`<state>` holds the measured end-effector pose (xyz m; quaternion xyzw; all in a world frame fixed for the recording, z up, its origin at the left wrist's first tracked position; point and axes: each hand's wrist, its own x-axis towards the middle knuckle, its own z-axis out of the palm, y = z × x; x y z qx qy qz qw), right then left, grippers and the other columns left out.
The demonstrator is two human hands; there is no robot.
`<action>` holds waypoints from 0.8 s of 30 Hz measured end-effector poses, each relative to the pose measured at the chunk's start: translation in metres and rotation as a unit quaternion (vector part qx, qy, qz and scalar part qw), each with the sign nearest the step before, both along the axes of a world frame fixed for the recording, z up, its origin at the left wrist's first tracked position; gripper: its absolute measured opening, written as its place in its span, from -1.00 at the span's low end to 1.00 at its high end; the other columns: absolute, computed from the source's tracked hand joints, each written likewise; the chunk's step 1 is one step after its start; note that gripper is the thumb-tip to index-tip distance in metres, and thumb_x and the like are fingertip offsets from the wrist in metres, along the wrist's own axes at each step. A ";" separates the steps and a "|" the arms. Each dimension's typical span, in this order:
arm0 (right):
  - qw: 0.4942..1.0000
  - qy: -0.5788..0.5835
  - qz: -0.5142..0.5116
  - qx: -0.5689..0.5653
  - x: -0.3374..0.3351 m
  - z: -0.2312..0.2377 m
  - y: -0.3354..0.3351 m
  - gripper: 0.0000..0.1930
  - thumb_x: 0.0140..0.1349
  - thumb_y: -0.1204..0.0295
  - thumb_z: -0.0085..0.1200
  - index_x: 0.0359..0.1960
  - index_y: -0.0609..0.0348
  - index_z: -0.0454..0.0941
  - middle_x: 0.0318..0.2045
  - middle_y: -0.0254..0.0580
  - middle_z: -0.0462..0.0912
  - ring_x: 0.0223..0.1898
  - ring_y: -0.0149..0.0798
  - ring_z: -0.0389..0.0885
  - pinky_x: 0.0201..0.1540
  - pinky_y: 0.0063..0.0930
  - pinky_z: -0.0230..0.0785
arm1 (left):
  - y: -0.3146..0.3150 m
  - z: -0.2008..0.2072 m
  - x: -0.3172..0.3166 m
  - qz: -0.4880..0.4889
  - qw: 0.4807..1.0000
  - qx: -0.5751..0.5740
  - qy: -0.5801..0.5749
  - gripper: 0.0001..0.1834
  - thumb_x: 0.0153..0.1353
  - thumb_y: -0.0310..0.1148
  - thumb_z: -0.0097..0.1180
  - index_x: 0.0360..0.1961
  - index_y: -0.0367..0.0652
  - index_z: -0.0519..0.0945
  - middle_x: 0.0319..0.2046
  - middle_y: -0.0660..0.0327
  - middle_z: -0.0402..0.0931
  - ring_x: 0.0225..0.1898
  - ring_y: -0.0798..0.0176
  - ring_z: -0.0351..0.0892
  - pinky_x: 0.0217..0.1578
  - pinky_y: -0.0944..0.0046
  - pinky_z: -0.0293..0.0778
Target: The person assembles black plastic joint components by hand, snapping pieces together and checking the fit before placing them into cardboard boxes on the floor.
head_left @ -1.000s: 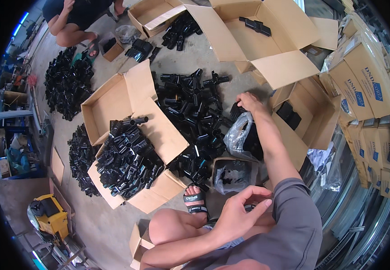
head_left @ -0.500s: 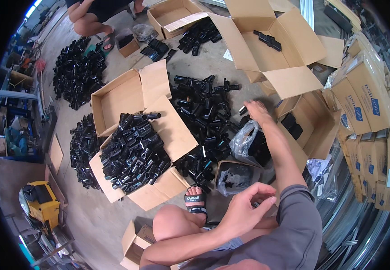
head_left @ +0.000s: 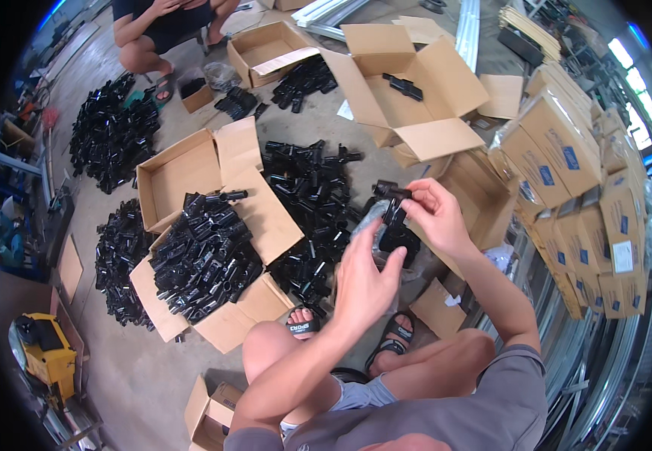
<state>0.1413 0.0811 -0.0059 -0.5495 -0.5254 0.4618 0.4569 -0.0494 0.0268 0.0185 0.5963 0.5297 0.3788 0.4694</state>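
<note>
In front of me, my right hand (head_left: 433,216) pinches a black tubular fitting (head_left: 391,191) between thumb and fingers. My left hand (head_left: 367,274) is raised just below it, fingers stretched up and thumb apart, not touching the fitting. Behind both hands sits a clear plastic bag (head_left: 372,219) with black parts, partly hidden by them. Beyond my left hand, a loose heap of black fittings (head_left: 307,180) spreads over the floor. To its left, an open cardboard box (head_left: 275,225) is piled high with similar black fittings (head_left: 206,244).
At the far right, an open box (head_left: 416,105) holds a few black parts; another open box (head_left: 484,195) stands nearer. Stacked cartons (head_left: 567,150) and metal profiles (head_left: 567,361) line the right. More heaps (head_left: 115,131) lie left, near a squatting person (head_left: 160,37). A yellow machine (head_left: 49,353) stands lower left.
My right hand has come back from the heap's right side, lifting the black fitting. My left hand has moved up and forward toward it, its curled fingers now stretched. The view has shifted.
</note>
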 end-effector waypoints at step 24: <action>0.980 0.159 0.037 0.114 0.019 0.035 -0.122 -0.88 0.37 0.61 0.00 -0.11 0.18 0.44 -0.02 -0.21 0.56 0.05 -0.38 0.49 0.16 -0.48 0.30 | -0.020 0.015 0.003 -0.319 0.779 -0.325 -0.432 -0.60 0.41 -0.35 0.07 0.16 -0.38 0.44 0.02 0.02 0.58 0.05 0.14 0.62 0.12 0.19 0.58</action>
